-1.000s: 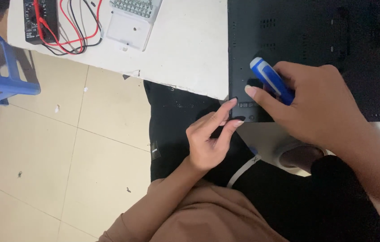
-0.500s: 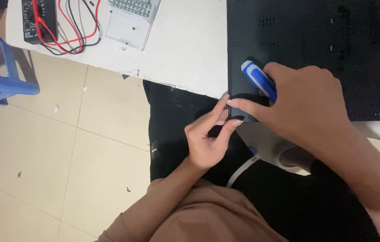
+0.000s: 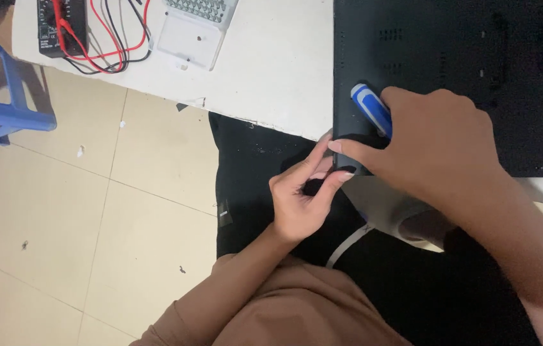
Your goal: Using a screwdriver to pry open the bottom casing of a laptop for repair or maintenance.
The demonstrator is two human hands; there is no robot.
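At the near corner of the black laptop base point(image 3: 451, 70), lying bottom-up on the white worktop point(image 3: 284, 70), both your hands meet. Your right hand point(image 3: 438, 147) is closed round a screwdriver w/ blue-and-white handle point(image 3: 371, 109); handle end sticks out above your knuckles, tip hidden under the hand, so can't tell where it sits. Index finger stretches left along the base's lower edge. Your left hand point(image 3: 300, 195) comes up from below the worktop edge, thumb & fingers pinched together at that same corner, touching the right index fingertip. Whether it's gripping sth small or just the edge – can't tell. Base overhangs the worktop edge slightly at that corner.

Far left on the worktop, well apart: black multimeter point(image 3: 60, 25) w/ red and black leads point(image 3: 114, 38), and beside it a clear plastic case point(image 3: 191, 38). Blue stool point(image 3: 2, 96) stands on the tiled floor point(image 3: 92, 211) at left.
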